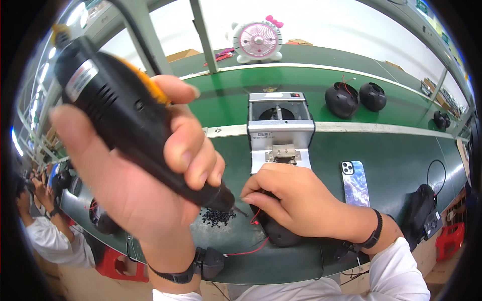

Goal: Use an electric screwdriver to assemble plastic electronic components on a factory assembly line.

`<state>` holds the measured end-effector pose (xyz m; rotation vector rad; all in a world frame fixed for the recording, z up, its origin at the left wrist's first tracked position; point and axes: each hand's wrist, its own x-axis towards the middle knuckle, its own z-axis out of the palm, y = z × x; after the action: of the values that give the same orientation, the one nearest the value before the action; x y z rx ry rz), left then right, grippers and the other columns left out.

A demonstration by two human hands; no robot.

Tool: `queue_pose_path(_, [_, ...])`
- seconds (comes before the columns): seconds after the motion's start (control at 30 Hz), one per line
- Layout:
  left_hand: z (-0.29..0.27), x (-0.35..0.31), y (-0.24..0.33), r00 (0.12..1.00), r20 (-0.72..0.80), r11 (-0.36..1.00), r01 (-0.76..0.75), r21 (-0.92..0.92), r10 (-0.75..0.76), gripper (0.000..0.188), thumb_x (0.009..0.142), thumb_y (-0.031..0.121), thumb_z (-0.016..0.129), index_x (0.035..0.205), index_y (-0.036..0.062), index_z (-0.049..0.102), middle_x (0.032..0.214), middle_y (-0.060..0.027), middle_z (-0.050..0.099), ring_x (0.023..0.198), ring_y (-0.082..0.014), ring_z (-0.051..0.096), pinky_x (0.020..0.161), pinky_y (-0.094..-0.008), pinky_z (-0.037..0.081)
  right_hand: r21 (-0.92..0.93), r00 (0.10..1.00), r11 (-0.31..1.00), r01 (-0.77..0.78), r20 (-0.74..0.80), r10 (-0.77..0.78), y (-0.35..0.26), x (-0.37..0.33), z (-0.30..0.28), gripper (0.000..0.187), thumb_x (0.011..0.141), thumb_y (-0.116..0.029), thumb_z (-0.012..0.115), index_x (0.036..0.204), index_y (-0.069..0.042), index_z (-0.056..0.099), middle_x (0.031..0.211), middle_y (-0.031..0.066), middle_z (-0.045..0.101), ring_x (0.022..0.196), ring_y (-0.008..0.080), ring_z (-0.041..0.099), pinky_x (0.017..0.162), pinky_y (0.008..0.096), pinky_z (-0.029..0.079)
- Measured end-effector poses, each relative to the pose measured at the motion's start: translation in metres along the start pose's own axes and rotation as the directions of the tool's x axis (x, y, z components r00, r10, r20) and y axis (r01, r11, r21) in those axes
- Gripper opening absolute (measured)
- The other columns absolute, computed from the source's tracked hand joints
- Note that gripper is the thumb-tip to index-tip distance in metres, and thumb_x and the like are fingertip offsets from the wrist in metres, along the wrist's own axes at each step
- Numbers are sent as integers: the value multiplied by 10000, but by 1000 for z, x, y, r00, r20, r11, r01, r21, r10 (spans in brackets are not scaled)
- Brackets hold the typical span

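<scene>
My left hand [140,185] is wrapped round a black and orange electric screwdriver [133,118], raised at the left with its tip slanting down to the right. Just right of that tip, my right hand [301,198] is closed over a black rounded plastic housing [283,235], thumb and forefinger close together at its left side. Much of the housing is hidden under the hand. A thin red wire [248,252] trails from it to the left. Below the screwdriver's nose lies a pile of small black screws [217,216] on the green table [326,150].
A silver screw feeder [280,133] stands directly beyond my right hand. A phone [355,183] lies to its right. Two round black shells [342,99] sit on the green strip behind, and a pink-and-white fan [258,41] stands farther back. Another person [55,236] works at the left.
</scene>
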<state>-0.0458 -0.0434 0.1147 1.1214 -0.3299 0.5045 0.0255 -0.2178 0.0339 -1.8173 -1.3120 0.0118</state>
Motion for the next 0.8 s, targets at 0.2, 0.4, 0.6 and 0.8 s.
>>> queue_pose_path(0.2, [12,-14,4,967,250,997,38,61,-52,683,999,710,395,1170,53,461,642,-4,505,449,-144,484,493,-356,467,-13,996,1000,-22,-85,21,4,1,6,125,946,-123,656,941,-13,598,866,167,616,853,392,628,749,466,499])
queue_pose_path(0.4, [31,-29,-11,975,209,995,59,79,-75,822,913,833,412,1118,41,494,581,-22,512,398,-159,464,441,-365,439,-45,995,999,1,-102,-6,6,1,17,133,953,-126,635,964,-6,577,869,173,609,874,403,622,766,478,497])
queue_pose_path(0.6, [63,-46,-48,986,-100,934,158,322,-132,941,794,952,411,944,29,515,492,-12,471,338,-148,423,356,-319,369,54,980,994,93,-184,-81,22,-6,11,132,927,-141,647,962,-24,597,933,164,642,956,387,632,817,471,497])
queue_pose_path(0.8, [48,-63,-49,996,-95,983,14,184,3,826,860,870,470,1001,56,459,557,-4,471,372,-117,429,382,-284,409,122,989,985,-124,-65,133,14,5,15,157,957,-182,632,983,-32,592,957,168,644,945,385,625,807,469,493])
